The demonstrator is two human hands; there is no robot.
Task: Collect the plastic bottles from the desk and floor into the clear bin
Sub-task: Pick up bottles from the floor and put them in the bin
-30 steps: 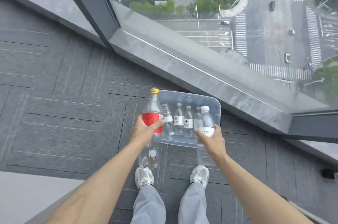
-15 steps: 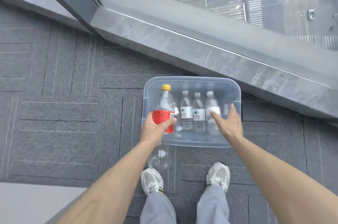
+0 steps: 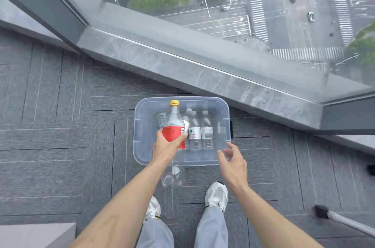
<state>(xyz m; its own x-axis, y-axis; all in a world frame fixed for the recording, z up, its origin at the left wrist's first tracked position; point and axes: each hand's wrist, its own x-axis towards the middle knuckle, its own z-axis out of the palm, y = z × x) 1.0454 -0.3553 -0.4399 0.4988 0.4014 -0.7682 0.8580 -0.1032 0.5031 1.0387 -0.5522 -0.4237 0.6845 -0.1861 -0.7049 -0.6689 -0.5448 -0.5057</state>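
I can't read any text: the red label [image 3: 172, 133] on the large bottle [image 3: 174, 118] and the white labels [image 3: 194, 133] on the small bottles [image 3: 207, 128] are too blurred.

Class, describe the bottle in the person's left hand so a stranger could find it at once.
Find the clear bin on the grey carpet below the window ledge. Above its left half, the left hand grips a tall bottle. Unlike the small white-capped bottles lying inside, it has a yellow cap and red label.
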